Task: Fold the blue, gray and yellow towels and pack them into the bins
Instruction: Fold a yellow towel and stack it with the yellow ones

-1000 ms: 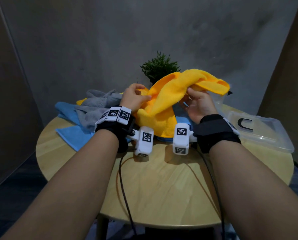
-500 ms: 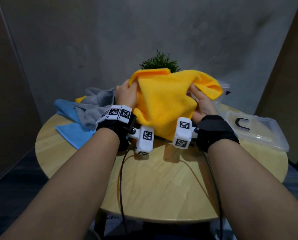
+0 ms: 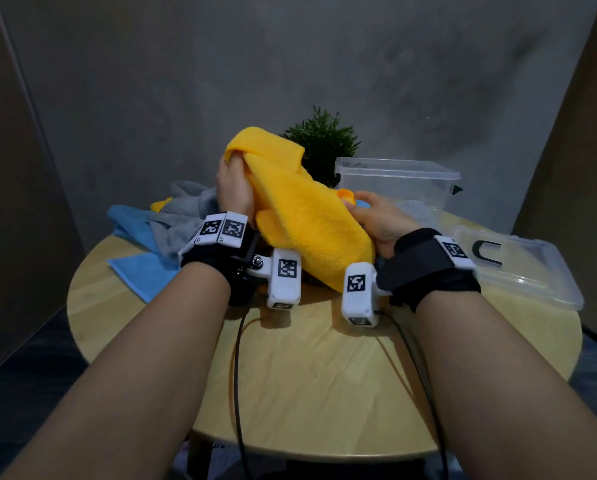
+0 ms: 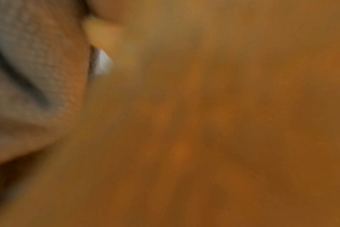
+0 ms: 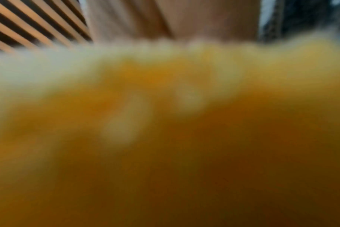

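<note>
A yellow towel [image 3: 300, 209] hangs lifted above the round wooden table [image 3: 324, 382]. My left hand [image 3: 233, 188] grips its upper end, raised at centre. Lower and to the right, my right hand [image 3: 376, 216] holds the towel's right edge, fingers partly hidden by cloth. Both wrist views are blurred and filled with the yellow towel [image 4: 223, 122], yellow towel [image 5: 165, 138]. A gray towel [image 3: 182, 220] lies crumpled on a blue towel [image 3: 134, 244] at the table's left. A clear bin [image 3: 397, 181] stands behind my right hand, with gray cloth showing inside.
A clear bin lid [image 3: 518, 265] with a black handle lies at the table's right. A small green plant [image 3: 321, 143] stands behind the towel. Black cables [image 3: 236, 375] run from the wrist cameras over the front of the table. A gray wall is close behind.
The spread towel has been drawn into a slanting band: my left hand rose with its end, my right hand dropped lower right, uncovering the clear bin behind.
</note>
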`<state>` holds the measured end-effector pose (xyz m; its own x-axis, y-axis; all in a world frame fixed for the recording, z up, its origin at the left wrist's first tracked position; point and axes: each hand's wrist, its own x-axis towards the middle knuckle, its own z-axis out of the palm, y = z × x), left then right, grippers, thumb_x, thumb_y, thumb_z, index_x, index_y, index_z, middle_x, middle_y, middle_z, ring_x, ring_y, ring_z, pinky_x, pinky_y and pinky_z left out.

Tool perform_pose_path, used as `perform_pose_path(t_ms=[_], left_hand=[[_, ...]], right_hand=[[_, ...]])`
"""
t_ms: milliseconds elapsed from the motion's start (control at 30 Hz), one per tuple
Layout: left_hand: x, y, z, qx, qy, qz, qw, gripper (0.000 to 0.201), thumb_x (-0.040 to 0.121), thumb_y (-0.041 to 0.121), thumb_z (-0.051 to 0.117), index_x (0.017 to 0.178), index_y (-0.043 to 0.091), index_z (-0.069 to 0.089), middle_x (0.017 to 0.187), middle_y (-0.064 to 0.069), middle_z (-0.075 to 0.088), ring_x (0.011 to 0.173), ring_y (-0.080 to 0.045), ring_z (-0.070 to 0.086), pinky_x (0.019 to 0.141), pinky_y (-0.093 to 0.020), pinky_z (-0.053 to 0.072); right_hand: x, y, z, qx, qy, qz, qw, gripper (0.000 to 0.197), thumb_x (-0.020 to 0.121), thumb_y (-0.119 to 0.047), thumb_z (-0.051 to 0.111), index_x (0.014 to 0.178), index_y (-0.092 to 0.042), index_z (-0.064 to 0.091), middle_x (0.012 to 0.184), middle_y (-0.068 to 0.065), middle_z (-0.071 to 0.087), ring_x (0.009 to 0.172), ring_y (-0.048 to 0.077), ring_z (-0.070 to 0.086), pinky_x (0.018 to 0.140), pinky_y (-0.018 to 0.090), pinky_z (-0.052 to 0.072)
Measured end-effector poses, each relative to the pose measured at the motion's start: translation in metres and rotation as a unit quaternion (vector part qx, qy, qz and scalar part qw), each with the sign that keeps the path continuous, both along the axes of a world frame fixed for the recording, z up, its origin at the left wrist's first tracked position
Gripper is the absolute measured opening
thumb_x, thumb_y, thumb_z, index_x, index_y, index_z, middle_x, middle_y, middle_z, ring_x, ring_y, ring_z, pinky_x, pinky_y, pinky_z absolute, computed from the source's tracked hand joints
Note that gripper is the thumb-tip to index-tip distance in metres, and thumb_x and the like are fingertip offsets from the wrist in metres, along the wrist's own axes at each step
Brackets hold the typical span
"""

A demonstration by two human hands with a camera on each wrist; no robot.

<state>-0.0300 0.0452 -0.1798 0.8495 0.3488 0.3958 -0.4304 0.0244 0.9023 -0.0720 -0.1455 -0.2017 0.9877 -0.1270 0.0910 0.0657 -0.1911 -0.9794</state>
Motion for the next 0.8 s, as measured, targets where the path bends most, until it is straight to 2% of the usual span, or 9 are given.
perform_pose_path(t_ms=[100,233,333,367,433,533,600,667,800], left_hand=[[-0.003,-0.007,0.0,-0.001,-0.008,-0.026,1.0,0.045,0.103,0.032,0.027,0.139,0.009,0.04,0.143,-0.013,0.042,0.131,-0.026,0.04,0.104,-0.032,0.033],[-0.005,-0.012,-0.001,0.019,-0.025,-0.046,0.998,0.047,0.104,0.028,0.023,0.143,0.002,0.032,0.147,-0.016,0.036,0.134,-0.026,0.036,0.099,-0.022,0.033],[0.001,-0.004,0.004,0.001,-0.039,-0.015,0.999,0.04,0.104,0.024,0.029,0.139,0.009,0.039,0.139,-0.013,0.046,0.125,-0.027,0.045,0.094,-0.025,0.036],[0.002,-0.001,0.004,-0.012,-0.039,0.002,0.999,0.038,0.103,0.024,0.032,0.136,0.012,0.044,0.136,-0.011,0.05,0.123,-0.026,0.047,0.097,-0.027,0.037],[0.004,0.005,0.003,-0.02,-0.041,0.049,0.998,0.034,0.099,0.02,0.04,0.131,0.011,0.05,0.132,-0.009,0.053,0.121,-0.023,0.049,0.096,-0.025,0.037],[0.003,0.006,0.0,-0.013,-0.043,0.078,0.996,0.03,0.095,0.015,0.05,0.124,0.009,0.052,0.124,-0.004,0.055,0.113,-0.015,0.05,0.079,-0.009,0.036],[0.004,0.005,0.001,-0.007,-0.051,0.074,0.996,0.025,0.092,0.009,0.051,0.117,0.008,0.055,0.104,0.004,0.056,0.092,-0.007,0.052,0.066,-0.002,0.036],[0.002,0.005,0.002,-0.004,-0.052,0.082,0.995,0.017,0.091,0.005,0.05,0.104,0.012,0.057,0.085,0.012,0.051,0.072,0.001,0.047,0.059,-0.004,0.036],[0.005,0.017,0.001,-0.016,-0.013,0.137,0.99,0.007,0.09,0.017,0.054,0.095,0.021,0.057,0.096,0.004,0.055,0.08,-0.009,0.049,0.066,-0.017,0.035]], right_hand=[[-0.001,0.009,0.003,-0.108,0.03,0.058,0.992,0.062,0.089,-0.048,0.059,0.143,-0.025,0.039,0.134,0.009,0.054,0.114,0.029,0.056,0.095,0.05,0.048],[-0.012,0.016,0.007,-0.021,0.013,0.155,0.988,0.044,0.096,-0.021,0.052,0.139,-0.017,0.043,0.104,0.002,0.064,0.085,0.015,0.066,0.068,0.032,0.057],[-0.018,0.008,0.007,0.077,-0.029,0.198,0.977,0.069,0.074,-0.018,0.068,0.138,-0.015,0.043,0.117,0.008,0.062,0.096,0.021,0.066,0.081,0.039,0.057],[-0.016,0.004,0.008,0.138,-0.059,0.174,0.973,0.076,0.068,-0.023,0.07,0.139,-0.017,0.043,0.124,0.01,0.059,0.104,0.025,0.063,0.087,0.043,0.054],[-0.012,-0.006,0.011,0.301,-0.127,0.081,0.941,0.077,0.076,-0.019,0.067,0.145,-0.019,0.032,0.13,0.014,0.052,0.113,0.029,0.056,0.096,0.047,0.047],[-0.004,-0.019,0.01,0.487,-0.202,-0.037,0.849,0.053,0.096,0.0,0.047,0.142,-0.021,0.034,0.106,0.015,0.055,0.092,0.025,0.059,0.089,0.042,0.047],[0.0,-0.021,0.01,0.512,-0.229,-0.096,0.822,0.032,0.097,0.004,0.042,0.119,-0.017,0.052,0.095,0.014,0.056,0.08,0.022,0.056,0.08,0.037,0.049],[0.001,-0.024,0.011,0.518,-0.245,-0.136,0.808,0.028,0.094,0.009,0.042,0.093,-0.014,0.058,0.086,0.011,0.055,0.075,0.02,0.054,0.073,0.034,0.05],[0.006,-0.029,0.005,0.379,-0.265,-0.241,0.853,0.037,0.072,0.018,0.048,0.076,-0.017,0.058,0.087,0.009,0.055,0.074,0.021,0.053,0.061,0.028,0.046]])
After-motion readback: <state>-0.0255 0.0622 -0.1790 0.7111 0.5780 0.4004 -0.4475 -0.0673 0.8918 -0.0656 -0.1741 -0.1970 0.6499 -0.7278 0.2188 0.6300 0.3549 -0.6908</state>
